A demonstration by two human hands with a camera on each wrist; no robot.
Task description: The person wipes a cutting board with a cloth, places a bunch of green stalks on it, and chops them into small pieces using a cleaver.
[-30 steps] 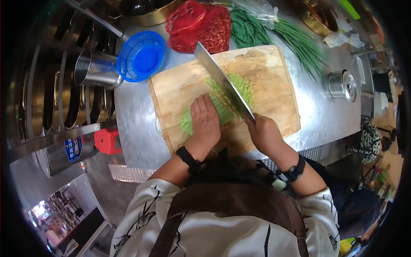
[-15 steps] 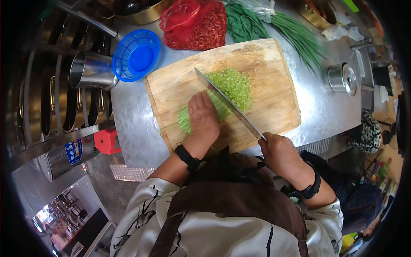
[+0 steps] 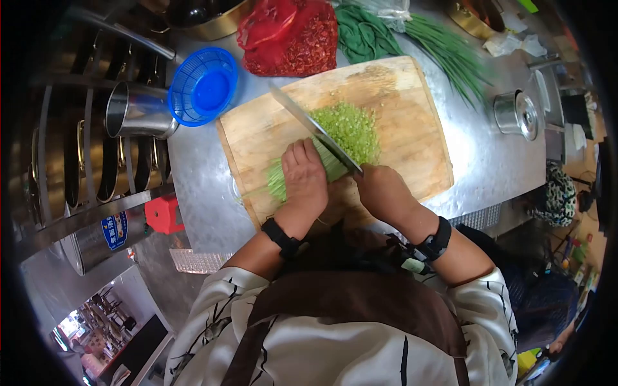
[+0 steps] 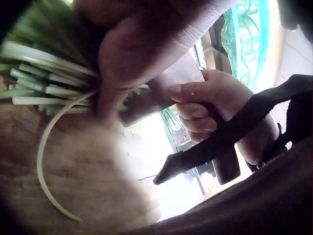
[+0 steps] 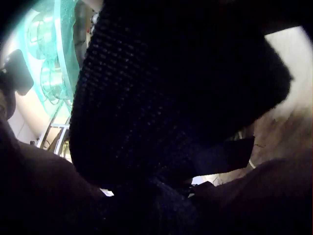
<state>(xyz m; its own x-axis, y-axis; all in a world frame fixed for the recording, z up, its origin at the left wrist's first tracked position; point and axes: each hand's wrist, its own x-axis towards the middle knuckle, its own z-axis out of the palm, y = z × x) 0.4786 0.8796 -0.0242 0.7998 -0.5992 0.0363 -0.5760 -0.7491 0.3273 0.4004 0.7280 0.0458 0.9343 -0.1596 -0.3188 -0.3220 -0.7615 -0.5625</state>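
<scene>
Chopping is the step in hand: the right hand (image 3: 381,190) is wrapped tight round the handle of a cleaver (image 3: 313,128), whose broad blade slants across the wooden cutting board (image 3: 412,128) with its edge down among the greens. The left hand (image 3: 304,177) lies over a bundle of green stalks (image 3: 278,181), fingers bent and pressing the bunch flat against the board, its knuckles just beside the flat of the blade. In the left wrist view those stalks (image 4: 44,73) fan out under the fingers, the blade close against them, and the right hand (image 4: 215,107) shows its fingers curled round the dark handle. Beyond the blade, on the far side from the holding hand, sits a heap of chopped green pieces (image 3: 351,128). A stretch of uncut stalks sticks out from under the left palm, so the job looks partly done. The next cut, as I judge it, calls for the holding fingers to creep back along the bunch with their tips tucked in, and the blade to follow against the knuckles. The right wrist view is dark and tells nothing. On the steel counter near the board stand a blue basket (image 3: 202,85), a red mesh bag (image 3: 290,35) and more long greens (image 3: 444,51).
</scene>
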